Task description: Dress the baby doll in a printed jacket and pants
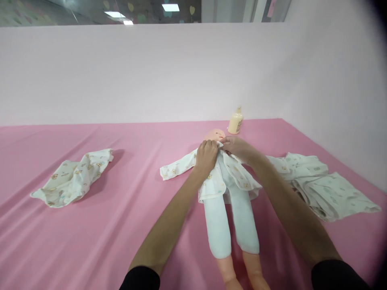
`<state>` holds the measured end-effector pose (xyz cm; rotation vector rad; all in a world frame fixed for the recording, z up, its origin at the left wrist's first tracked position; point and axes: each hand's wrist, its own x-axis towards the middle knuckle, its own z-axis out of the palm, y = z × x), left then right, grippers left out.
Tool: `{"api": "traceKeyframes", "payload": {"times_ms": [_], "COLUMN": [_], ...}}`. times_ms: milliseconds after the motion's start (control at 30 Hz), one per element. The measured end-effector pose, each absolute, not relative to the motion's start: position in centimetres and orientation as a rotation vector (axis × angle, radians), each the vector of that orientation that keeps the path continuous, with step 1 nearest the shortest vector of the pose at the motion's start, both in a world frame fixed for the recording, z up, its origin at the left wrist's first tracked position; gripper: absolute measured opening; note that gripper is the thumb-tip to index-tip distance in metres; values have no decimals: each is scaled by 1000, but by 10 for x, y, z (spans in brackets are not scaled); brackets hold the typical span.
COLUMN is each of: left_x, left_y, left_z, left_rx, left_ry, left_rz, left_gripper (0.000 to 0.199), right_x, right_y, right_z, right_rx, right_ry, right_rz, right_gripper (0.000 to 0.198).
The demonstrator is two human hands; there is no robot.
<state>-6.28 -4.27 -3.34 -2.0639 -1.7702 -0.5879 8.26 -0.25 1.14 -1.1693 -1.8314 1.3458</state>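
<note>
A baby doll lies on its back on the pink sheet, its head away from me and its bare feet toward me. It wears a white patterned jacket that hangs apart at the front below the collar. My left hand is closed on the jacket's front edge near the neck. At the other side of the collar, my right hand has its fingers bent and pinched on the cloth by the doll's chin. One jacket sleeve stretches out to the left.
A pale yellow pump bottle stands behind the doll's head, near the white wall. Crumpled patterned cloth lies at the left. Folded white clothes lie at the right, beyond my right forearm. The pink sheet has several creases.
</note>
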Motion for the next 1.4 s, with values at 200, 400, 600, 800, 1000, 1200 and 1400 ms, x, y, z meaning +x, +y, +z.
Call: {"api": "traceKeyframes", "payload": {"times_ms": [200,400,600,800,1000,1200,1400], "left_x": [-58,-51,-51,-68,-73,-69,-63], "left_y": [-47,-55,-54,-41,-47,-47,-45], "left_z": [-25,-10,-1,1,2,-5,-18], "left_rx": [-2074,-1977,-2034,-2189,-2238,-2046,-2010], "left_ry": [-2020,-2339,-2344,-2534,-2576,-2600,-2431], "left_rz": [-700,-736,-719,-1515,-1860,-2346,-2312], "left_gripper": [27,32,31,35,25,13,18], "right_x": [81,81,84,89,88,87,82], "right_y": [-3,-8,-8,-6,-3,-7,-14], "right_z": [11,18,18,16,11,14,18], "right_rx": [-1195,-1263,-1160,-1044,-1016,-1036,-1165], "right_ry": [-1851,-1887,-1878,-1848,-1813,-1836,-1884], "right_rz": [1340,1304,1352,1439,1497,1417,1300], "right_gripper": [15,13,9,5,8,14,5]}}
